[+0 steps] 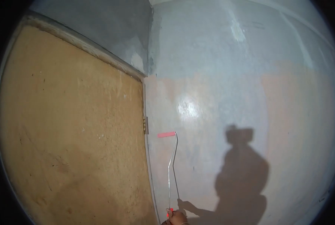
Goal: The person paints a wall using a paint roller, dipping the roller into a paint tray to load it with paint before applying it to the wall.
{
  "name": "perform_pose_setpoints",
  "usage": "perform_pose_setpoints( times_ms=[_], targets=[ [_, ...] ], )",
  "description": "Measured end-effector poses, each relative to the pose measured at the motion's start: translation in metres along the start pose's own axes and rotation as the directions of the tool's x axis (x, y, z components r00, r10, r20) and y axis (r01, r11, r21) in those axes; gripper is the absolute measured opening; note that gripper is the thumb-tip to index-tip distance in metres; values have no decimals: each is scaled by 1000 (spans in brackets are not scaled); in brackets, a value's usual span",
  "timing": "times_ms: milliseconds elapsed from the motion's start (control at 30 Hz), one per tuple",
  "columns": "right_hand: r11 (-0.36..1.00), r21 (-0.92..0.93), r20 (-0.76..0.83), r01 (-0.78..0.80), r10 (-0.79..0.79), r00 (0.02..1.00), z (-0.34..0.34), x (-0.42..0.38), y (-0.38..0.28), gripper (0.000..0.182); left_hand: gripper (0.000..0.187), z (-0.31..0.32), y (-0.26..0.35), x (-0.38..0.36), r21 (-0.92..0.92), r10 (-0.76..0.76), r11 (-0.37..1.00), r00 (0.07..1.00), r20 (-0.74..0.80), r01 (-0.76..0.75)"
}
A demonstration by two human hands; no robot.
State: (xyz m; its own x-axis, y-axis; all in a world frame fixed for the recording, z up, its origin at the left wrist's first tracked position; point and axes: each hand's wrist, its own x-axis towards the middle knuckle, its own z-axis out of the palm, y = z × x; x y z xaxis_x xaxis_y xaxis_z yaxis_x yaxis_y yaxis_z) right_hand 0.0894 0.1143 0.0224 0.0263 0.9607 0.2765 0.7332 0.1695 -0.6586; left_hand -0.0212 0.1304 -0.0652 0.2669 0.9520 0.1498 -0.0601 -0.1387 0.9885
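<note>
A paint roller stands nearly upright against the wall, its pink roller sleeve lying almost level near the door frame. From the sleeve a thin bent metal rod runs down to a red handle. Around that handle, at the bottom edge of the view, my right hand is closed, with part of it cut off by the frame. The sleeve overlaps the patchy pale wall in this view. My left hand does not show.
A worn yellow-brown door fills the left side, with a hinge on its right edge and a rough lintel above. Grey wall continues over the lintel. A person's shadow falls on the pale wall at right.
</note>
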Motion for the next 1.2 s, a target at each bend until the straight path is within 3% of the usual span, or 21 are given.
perform_pose_setpoints(
  times_ms=[100,133,200,267,367,433,467,500,567,600,667,733,767,800,867,967,1033,1067,1100,1133,1200],
  targets=[
    [999,-5,-7,42,-42,999,-20,56,-32,71,73,-19,56,58,269,65,962,994,-87,-39],
    [997,33,-62,66,-64,996,-67,66,-85,72,75,-24,99,66,354,46,935,994,-97,-9],
    [979,8,-163,206,-202,966,-116,119,-150,72,69,-31,215,92,182,-5,983,989,-150,33],
    [981,82,-122,178,-167,978,-153,141,-195,73,69,-31,278,97,120,17,993,970,-241,12],
    [979,69,-137,190,-180,974,-111,141,-168,75,69,-51,215,116,103,19,995,976,-219,3],
    [988,40,-67,150,-148,987,-50,104,-109,70,67,-61,95,105,73,37,997,976,-213,-22],
    [997,-5,81,83,-82,993,5,101,-58,70,65,-63,25,89,63,-2,998,984,-180,14],
    [996,-48,30,78,-77,997,41,63,-22,72,62,-57,-43,66,-44,-30,999,988,-152,23],
    [998,-23,76,-59,61,995,90,-14,26,71,61,-41,-116,-7,-35,-134,991,985,-108,131],
    [997,-24,95,-69,71,993,91,-38,31,71,61,-33,-133,-35,-28,-166,986,981,-95,164],
    [964,266,98,-22,-4,995,94,-80,32,65,60,-30,-136,-61,23,-171,984,981,-91,174],
    [988,24,191,-151,143,971,86,-40,8,70,59,-42,-89,-57,168,-121,975,981,-151,146],
    [993,42,151,-108,101,983,66,-24,-18,68,59,-50,-50,-49,242,-117,956,974,-193,163],
    [998,53,61,-42,38,997,55,-2,-40,66,60,-49,6,-38,177,-183,955,941,-286,240],
    [988,121,18,92,-95,995,14,43,-91,65,65,-73,76,-4,191,-61,976,975,-216,104],
    [993,36,-67,116,-113,991,60,51,-53,67,67,-74,25,6,202,-39,974,954,-296,102],
    [994,80,97,-76,68,993,91,7,-10,68,68,-65,-66,-17,144,-173,963,934,-312,227],
    [985,55,277,-161,140,951,107,-24,20,68,66,-65,-154,-37,-13,-207,977,948,-243,211],
    [979,-41,316,-199,202,927,141,-58,61,71,63,-53,-205,-67,-59,-256,967,941,-223,249],
    [962,-135,431,-239,274,860,182,-93,104,73,61,-37,-235,-100,-90,-313,949,928,-201,301],
    [918,-187,575,-349,391,719,188,-162,121,71,57,-6,-272,-168,-178,-435,896,885,-164,408]
  ],
)
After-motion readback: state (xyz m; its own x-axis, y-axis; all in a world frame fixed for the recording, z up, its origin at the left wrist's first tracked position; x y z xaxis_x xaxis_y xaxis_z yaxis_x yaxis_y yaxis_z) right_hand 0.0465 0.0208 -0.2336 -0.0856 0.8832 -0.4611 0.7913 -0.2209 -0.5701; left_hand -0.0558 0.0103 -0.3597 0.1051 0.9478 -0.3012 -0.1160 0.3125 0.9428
